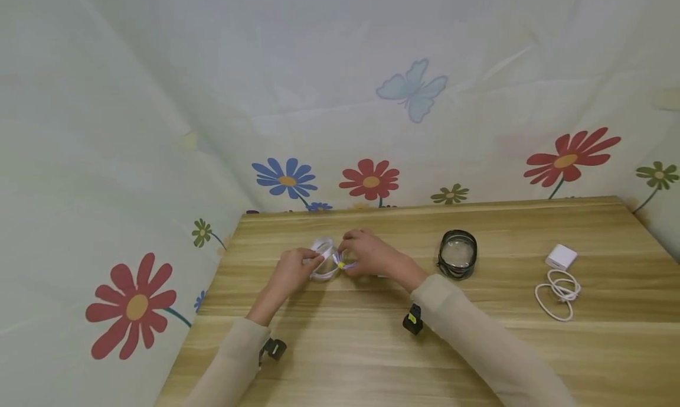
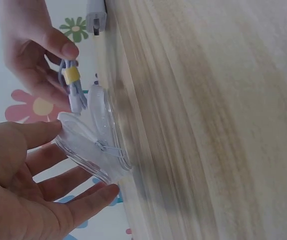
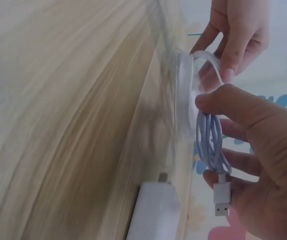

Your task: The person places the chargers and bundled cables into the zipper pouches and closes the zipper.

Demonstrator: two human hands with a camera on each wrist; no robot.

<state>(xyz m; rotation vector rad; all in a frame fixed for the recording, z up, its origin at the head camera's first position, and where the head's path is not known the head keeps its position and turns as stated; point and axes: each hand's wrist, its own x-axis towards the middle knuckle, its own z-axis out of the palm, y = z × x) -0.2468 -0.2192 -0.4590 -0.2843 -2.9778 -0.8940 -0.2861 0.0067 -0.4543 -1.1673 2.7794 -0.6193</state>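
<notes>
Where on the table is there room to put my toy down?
Bare wood runs along the near edge, in front of both arms. There is also room at the back, between the jar and the white charger. It is crowded where the left hand and right hand hold the clear case and cable.

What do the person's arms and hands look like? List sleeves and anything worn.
Both arms wear loose, pale beige long sleeves ending at the wrists. The left hand and right hand are bare. A small black device is strapped under each wrist; the right one bears a yellow mark, the left one is plain.
</notes>
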